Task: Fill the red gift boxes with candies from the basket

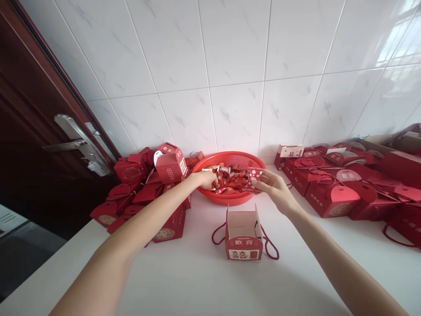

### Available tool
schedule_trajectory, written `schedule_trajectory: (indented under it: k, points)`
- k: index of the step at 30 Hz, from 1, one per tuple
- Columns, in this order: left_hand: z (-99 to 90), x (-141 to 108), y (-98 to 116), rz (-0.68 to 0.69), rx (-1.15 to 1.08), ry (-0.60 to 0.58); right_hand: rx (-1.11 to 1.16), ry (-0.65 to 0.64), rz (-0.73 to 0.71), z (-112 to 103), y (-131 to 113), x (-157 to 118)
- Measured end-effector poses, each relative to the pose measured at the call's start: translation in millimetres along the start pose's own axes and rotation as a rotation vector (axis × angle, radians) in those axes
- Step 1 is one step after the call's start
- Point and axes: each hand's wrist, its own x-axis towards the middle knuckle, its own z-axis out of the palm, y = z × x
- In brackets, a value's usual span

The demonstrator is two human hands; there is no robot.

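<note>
A red plastic basket (226, 199) holds many wrapped candies (232, 179), mostly red. My left hand (206, 178) reaches over its left rim, fingers curled down among the candies; whatever they grip is hidden. At the right rim, my right hand (275, 188) pinches a red candy packet (254, 175) with pale spots between thumb and fingers. In front of the basket stands an open red gift box (244, 243), its top flaps up and no contents visible from here. Dark red cord handles (270, 245) hang out at both its sides.
Closed red gift boxes (169, 221) are stacked on the left of the white table (197, 281). Rows of more red boxes (332, 193) fill the right side. A tiled wall (237, 109) rises behind, and a dark door (39, 118) with a metal handle stands at left.
</note>
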Motion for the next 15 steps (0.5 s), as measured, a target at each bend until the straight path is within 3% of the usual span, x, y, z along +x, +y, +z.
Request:
schedule_trajectory:
  k: [8,15]
  points:
    - [8.6,17,-4,-0.037,0.174,0.012,-0.017,-0.021,-0.011,-2,2,0]
    - [-4.7,8,-13,-0.014,-0.080,0.132,-0.013,-0.017,-0.008,-1,0,-1]
